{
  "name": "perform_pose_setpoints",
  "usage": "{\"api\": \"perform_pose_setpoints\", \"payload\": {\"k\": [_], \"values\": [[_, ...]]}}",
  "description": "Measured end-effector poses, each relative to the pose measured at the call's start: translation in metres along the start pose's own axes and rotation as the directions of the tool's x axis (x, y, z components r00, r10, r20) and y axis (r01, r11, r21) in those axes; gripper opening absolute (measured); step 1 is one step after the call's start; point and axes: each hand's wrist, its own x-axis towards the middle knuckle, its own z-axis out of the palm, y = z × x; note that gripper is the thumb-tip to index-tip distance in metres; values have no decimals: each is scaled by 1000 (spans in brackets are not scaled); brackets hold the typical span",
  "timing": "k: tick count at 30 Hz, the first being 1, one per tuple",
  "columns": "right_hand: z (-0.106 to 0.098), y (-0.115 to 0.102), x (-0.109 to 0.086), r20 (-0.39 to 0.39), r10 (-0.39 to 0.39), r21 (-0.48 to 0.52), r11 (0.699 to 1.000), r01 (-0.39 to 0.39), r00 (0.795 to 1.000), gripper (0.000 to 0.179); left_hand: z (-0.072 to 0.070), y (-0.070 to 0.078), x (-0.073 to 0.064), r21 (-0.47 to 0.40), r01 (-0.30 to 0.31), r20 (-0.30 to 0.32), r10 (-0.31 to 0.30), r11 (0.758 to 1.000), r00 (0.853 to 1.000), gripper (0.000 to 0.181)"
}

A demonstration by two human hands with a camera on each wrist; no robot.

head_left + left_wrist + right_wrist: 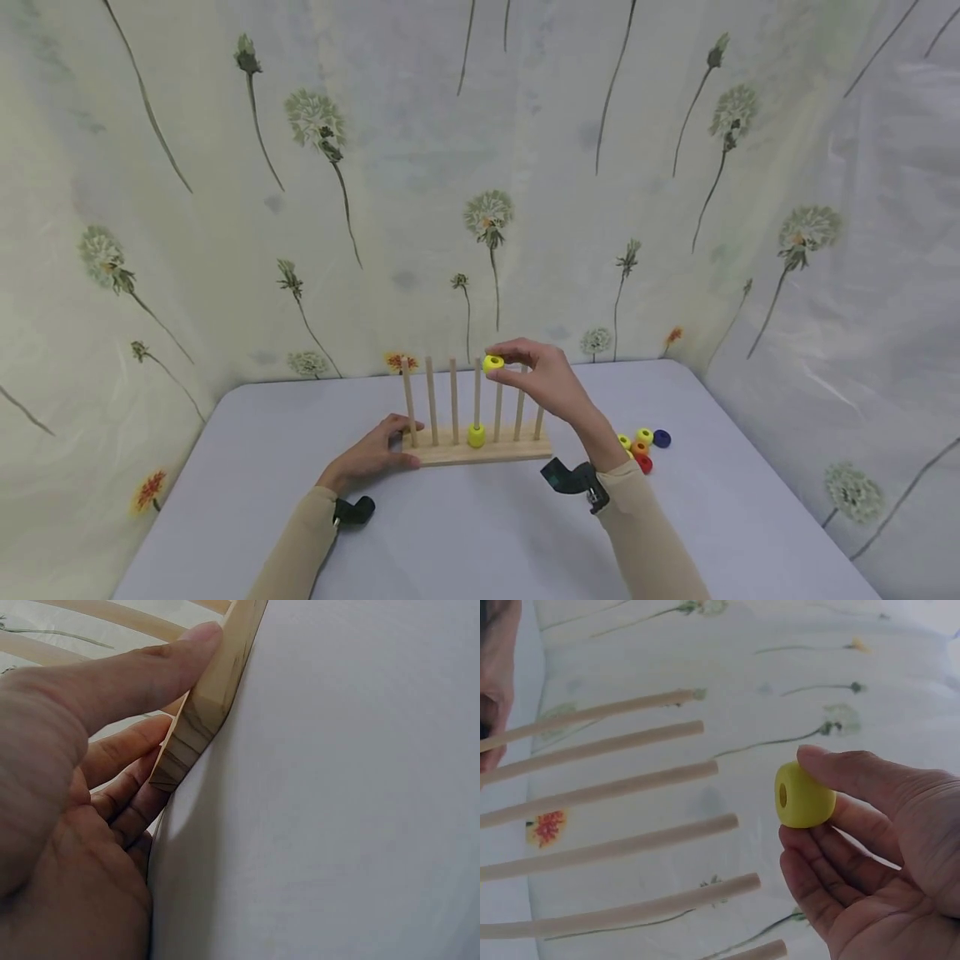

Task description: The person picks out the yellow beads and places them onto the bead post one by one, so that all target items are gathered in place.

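One yellow bead point(814, 799) pinched between thumb and fingers of my right hand point(546, 382), hole uncovered, near tops of wooden pegs point(453, 400). For clean threading, I judge: square hole to tip, lower straight, release late. My left hand point(373, 454) grips end of base point(483, 453); steadiness helps. Second yellow bead point(476, 437) low on middle peg point(477, 400). Loose beads point(644, 435) at right, on table point(450, 533).

My right hand point(538, 377) pinches a yellow bead point(814, 796) near the peg tips point(724, 823); my left hand point(369, 456) grips the left end of the wooden rack point(517, 451). A second bead point(476, 437) sits low on its middle peg point(477, 400).
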Motion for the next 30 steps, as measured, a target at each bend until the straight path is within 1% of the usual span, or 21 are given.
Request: {"api": "perform_pose_setpoints", "payload": {"k": [5,11,19,26,30], "values": [[2,-1,20,7,-2,-17,1000,2,1000,34,-1,0,1,1,1,2,-1,1000,1000,60],[7,0,32,13,32,-50,998,-31,999,36,0,-1,0,-21,4,10,-3,1000,1000,61],[10,4,39,36,62,-71,996,-60,997,35,-1,-3,2,-11,-14,4,14,1000,1000,60],[11,6,40,62,62,-82,995,-57,996,40,-2,-2,1,-16,-3,5,3,1000,1000,60],[12,7,40,67,74,-91,994,-68,995,40,-1,-2,1,-19,1,7,0,1000,1000,61]]}}
